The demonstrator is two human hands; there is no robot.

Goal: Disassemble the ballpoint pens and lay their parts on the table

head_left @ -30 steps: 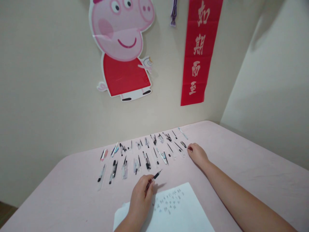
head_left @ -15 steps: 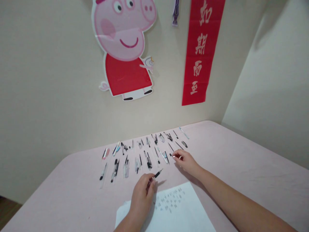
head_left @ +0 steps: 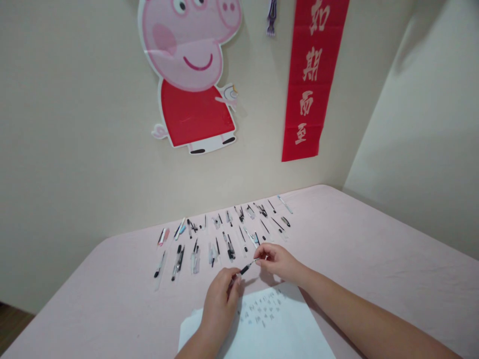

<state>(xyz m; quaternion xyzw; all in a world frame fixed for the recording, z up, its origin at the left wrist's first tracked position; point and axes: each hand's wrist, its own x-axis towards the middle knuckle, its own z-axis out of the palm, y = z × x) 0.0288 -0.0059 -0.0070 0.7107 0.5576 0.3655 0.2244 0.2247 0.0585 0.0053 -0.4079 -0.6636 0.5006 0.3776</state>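
Observation:
My left hand (head_left: 220, 299) is closed around a pen (head_left: 246, 269) with a black grip, whose narrow front end points up and to the right. At that end, my right hand (head_left: 279, 262) has its thumb and fingertips pinched together. A tiny pale or shiny piece shows at those fingertips, too small to name, and it seems to meet the pen's tip. Both hands are above the near side of two rows of pens and pen parts. Under the left wrist lies a white sheet of paper (head_left: 284, 331) with handwritten characters.
Disassembled pens, clear barrels, caps and dark refills, such as a black pen (head_left: 180, 259), lie in rows on the pink cloth (head_left: 93, 294). A light blue pen (head_left: 285, 204) sits at the far right end. Behind stands a wall with a cartoon pig cutout (head_left: 196, 117) and a red banner (head_left: 305, 122).
My right hand has moved down and left from the pen parts to the tip of the held pen. My left hand stays in place, still gripping the pen.

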